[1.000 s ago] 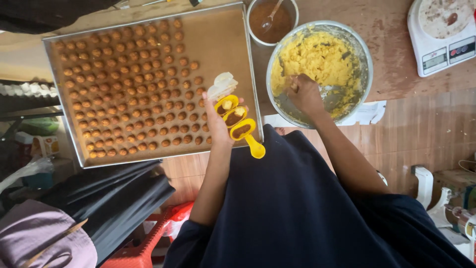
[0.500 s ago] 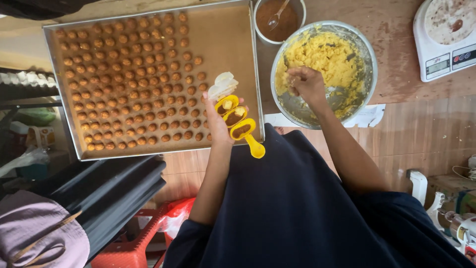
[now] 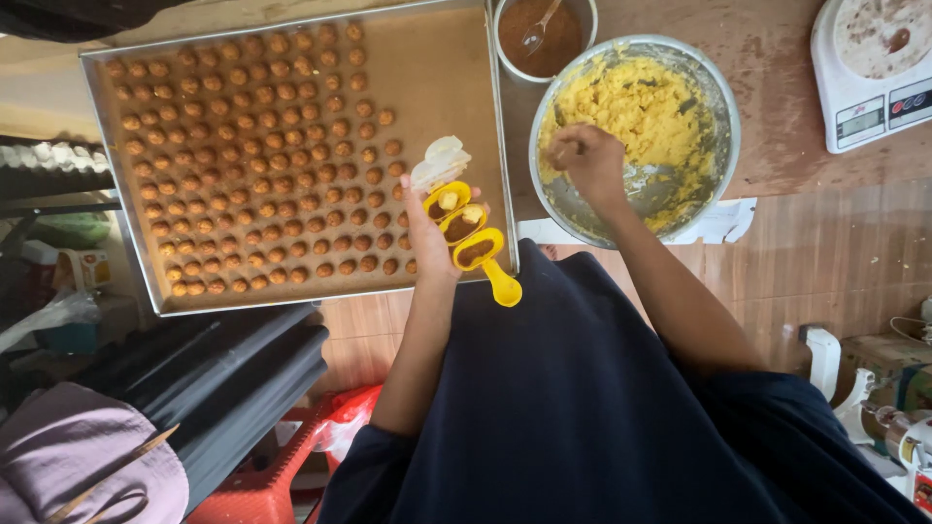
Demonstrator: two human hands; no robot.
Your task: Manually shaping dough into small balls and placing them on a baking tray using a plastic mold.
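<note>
Seen from the head camera, a person in dark blue leans over a wooden table, both hands at work. The left hand (image 3: 430, 228) lies palm up over the near right corner of a metal baking tray (image 3: 464, 58), its fingers curled in a grip around a yellow plastic mould (image 3: 466, 238) with 3 small cups in a row. The mould's long axis runs on a slant, from the far cup near the fingertips down to a short handle tip that points toward the person's body and to the right. Brown filling and pale dough show in the cups. A scrap of white plastic film (image 3: 439, 161) sticks out beyond the fingertips.

The right hand (image 3: 585, 160) is down inside a wide metal bowl (image 3: 723, 116) of yellow dough (image 3: 631, 107), fingers bunched closed as if pinching a bit of it; what they hold is hidden. The bowl sits just to the right of the tray, so the mould lies to the left of the right hand and a little nearer the body, with the tray's rim between them.

Rows of small brown balls (image 3: 262, 155) fill most of the tray. A small bowl of brown filling (image 3: 544, 29) with a spoon stands behind the dough bowl, and a white kitchen scale (image 3: 874, 87) sits at the far right.
</note>
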